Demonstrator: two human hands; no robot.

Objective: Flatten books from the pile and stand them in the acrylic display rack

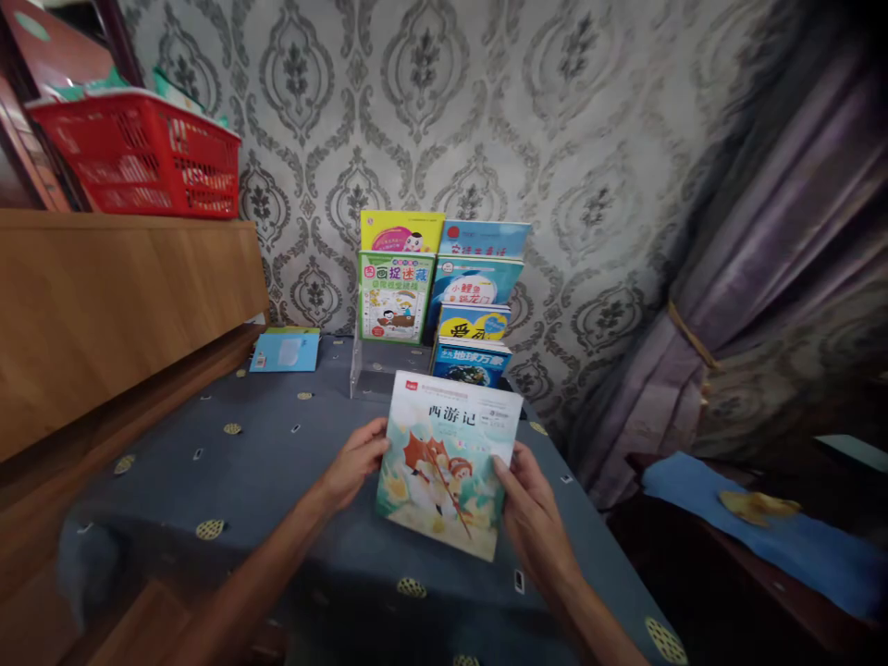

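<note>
Between my two hands is a picture book (444, 499) with a pale cover, dark Chinese title and a figure holding a staff, its front turned to me. My left hand (357, 462) grips its left edge. On the right edge my right hand (531, 499) is closed, the thumb over the cover. Just beyond the book stands a clear stepped book rack (356, 361) with several books in two columns. A green-framed book (394, 298) and a yellow book (402, 231) fill the left column; blue books, among them a front one with a globe (473, 363), fill the right.
The table wears a dark blue patterned cloth (264, 462). A light blue book (284, 351) lies flat at its back left. A red basket (145, 153) sits on a wooden cabinet (125, 305) at left. A purple curtain (666, 370) hangs at right, by a blue cloth (763, 527).
</note>
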